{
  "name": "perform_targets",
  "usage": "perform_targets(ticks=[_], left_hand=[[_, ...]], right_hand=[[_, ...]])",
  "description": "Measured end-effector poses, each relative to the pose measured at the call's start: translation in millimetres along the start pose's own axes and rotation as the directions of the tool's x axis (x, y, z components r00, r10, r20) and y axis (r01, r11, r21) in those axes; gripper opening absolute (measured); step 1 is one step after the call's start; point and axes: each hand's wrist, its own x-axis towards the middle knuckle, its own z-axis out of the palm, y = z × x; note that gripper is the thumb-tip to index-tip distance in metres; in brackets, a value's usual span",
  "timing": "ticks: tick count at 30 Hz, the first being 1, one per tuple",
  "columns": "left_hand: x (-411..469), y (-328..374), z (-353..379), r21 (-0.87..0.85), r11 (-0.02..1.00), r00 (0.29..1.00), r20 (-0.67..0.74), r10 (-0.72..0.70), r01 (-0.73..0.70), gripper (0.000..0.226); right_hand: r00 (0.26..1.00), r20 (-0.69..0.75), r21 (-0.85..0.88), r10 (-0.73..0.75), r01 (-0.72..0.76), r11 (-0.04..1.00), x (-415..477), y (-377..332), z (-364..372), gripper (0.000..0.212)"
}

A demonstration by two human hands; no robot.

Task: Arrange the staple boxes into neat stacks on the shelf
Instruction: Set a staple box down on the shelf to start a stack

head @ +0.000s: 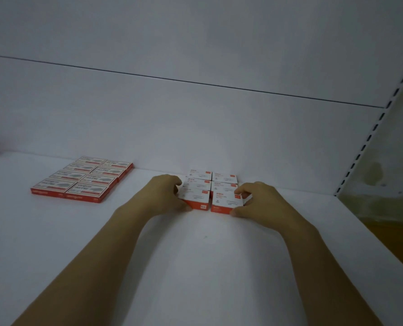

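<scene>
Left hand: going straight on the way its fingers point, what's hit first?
The left hand points right, at the front-left staple box, which its fingers seem to grip. Beyond it sits the front-right staple box, gripped by the right hand.

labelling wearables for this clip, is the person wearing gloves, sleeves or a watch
No. The left hand and right hand are ungloved, with no rings to be seen. The left forearm and right forearm are bare to the frame edge: no sleeve, watch or band.
</scene>
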Motion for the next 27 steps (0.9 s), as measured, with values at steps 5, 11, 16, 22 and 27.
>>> perform_targets(ticks=[5,11,16,22,27], left_hand=[[-1.2,6.1,0.3,-0.034,0.999,0.999,-0.035,0.034,-0.035,0.054],[0.5,6.5,1.6,-0.064,0.998,0.999,-0.036,0.007,-0.009,0.051],[-0.1,6.9,2.1,-0.079,0.997,1.000,-0.005,-0.014,0.013,0.042],[-3.3,20.2,1.2,0.074,0.996,0.998,0.025,-0.055,0.053,0.036],[-25.5,24.0,-14.5,0.321,0.947,0.999,0.006,-0.032,0.029,0.029]], right_hand=[[1.000,-0.023,0.007,-0.015,0.015,1.000,2.2,-2.1,5.1,0.049],[1.000,-0.029,-0.032,-0.011,0.011,0.999,3.7,-3.5,9.9,0.051],[0.999,-0.021,-0.002,0.031,-0.031,1.000,5.9,-2.7,12.7,0.054],[0.996,0.079,-0.187,0.052,-0.037,0.982,7.1,-20.3,4.6,0.059],[0.984,0.149,-0.507,0.097,-0.008,0.862,3.8,-39.8,-3.4,0.060]])
